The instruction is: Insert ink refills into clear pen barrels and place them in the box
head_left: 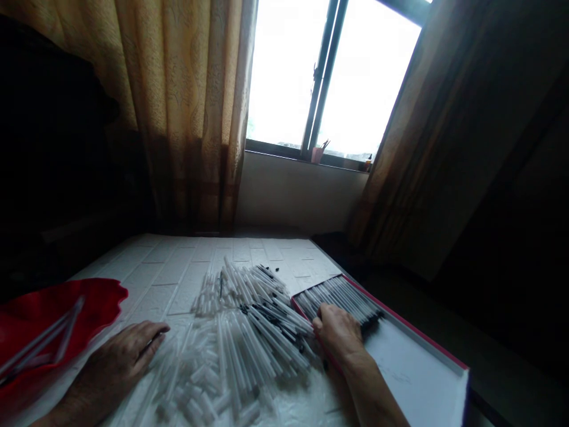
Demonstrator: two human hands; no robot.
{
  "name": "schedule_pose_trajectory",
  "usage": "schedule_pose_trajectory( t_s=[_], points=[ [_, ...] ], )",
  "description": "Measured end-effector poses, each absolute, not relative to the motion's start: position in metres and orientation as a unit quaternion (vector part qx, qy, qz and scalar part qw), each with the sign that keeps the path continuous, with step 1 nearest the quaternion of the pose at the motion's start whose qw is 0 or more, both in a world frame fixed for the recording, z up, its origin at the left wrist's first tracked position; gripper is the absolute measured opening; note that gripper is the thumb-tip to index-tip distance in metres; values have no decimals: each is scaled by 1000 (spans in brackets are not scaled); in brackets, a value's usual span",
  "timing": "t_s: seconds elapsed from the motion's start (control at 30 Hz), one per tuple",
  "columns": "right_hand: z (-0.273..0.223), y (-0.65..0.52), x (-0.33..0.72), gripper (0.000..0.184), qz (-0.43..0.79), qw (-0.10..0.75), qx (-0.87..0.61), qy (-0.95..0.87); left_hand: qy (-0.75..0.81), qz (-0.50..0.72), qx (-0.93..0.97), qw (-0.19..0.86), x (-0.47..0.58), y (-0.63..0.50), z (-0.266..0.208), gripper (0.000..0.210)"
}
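A heap of clear plastic pen tubes [249,323] with dark tips lies on the white brick-patterned table [178,267]. My left hand [127,353] rests flat on the table at the heap's left edge, fingers loosely curled, nothing in it. My right hand [338,333] reaches over the near edge of a red-rimmed shallow box [418,362]; its fingers touch a row of pens [342,296] laid side by side in the box. Whether it grips any pen is hidden by the hand's back.
A red plastic bag [48,320] with a few tubes lies at the left. Short clear caps [195,385] are scattered at the front. Behind the table hang curtains [186,118] beside a bright window [329,77] with small items on its sill.
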State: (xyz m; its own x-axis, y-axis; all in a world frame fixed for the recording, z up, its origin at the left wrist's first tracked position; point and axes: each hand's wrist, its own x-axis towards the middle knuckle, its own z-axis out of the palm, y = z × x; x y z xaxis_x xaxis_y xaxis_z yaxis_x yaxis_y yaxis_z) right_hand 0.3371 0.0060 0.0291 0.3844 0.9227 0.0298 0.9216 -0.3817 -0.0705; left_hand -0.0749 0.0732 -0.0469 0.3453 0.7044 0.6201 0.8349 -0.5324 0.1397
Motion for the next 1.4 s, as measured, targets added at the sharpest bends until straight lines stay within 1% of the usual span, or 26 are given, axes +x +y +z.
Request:
schedule_pose_trajectory(
  t_s=[0.13,0.23,0.43,0.6,0.7,0.77,0.9,0.97,1.03,1.07,1.13,1.3,1.33,1.4],
  points=[
    [24,7,338,21,7,57,-835,-547,-451,-313,-828,111,-75,77,-52,51],
    [24,6,338,20,0,90,-832,-547,-445,-317,-829,118,-73,77,-54,50],
    [25,6,335,26,-20,208,-784,-585,-421,-326,-840,106,-65,68,-49,37],
    [14,8,311,24,16,300,-683,-666,-409,-344,-837,116,-63,65,-43,41],
    [5,4,289,21,88,389,-564,-723,-400,-359,-833,132,-59,62,-36,42],
    [-2,0,274,17,138,428,-497,-742,-386,-371,-831,150,-52,55,-32,41],
    [-12,-7,252,12,193,428,-443,-764,-302,-368,-853,213,-32,32,-29,36],
    [-16,-9,245,10,213,428,-424,-769,-271,-356,-869,210,-23,22,-30,34],
    [-18,-10,243,11,242,425,-412,-769,-259,-355,-880,179,-18,17,-30,30],
    [-18,-10,244,13,265,421,-415,-762,-258,-362,-881,163,-17,16,-29,29],
    [-16,-9,247,26,325,414,-437,-729,-261,-376,-877,150,-16,17,-24,29],
    [-10,2,265,73,439,427,-498,-614,-270,-406,-854,185,-18,23,-8,31],
    [-10,4,268,79,458,422,-504,-598,-271,-408,-851,188,-18,23,-6,32],
    [-10,6,272,84,489,405,-510,-581,-272,-407,-851,192,-19,23,-3,33]
  ],
)
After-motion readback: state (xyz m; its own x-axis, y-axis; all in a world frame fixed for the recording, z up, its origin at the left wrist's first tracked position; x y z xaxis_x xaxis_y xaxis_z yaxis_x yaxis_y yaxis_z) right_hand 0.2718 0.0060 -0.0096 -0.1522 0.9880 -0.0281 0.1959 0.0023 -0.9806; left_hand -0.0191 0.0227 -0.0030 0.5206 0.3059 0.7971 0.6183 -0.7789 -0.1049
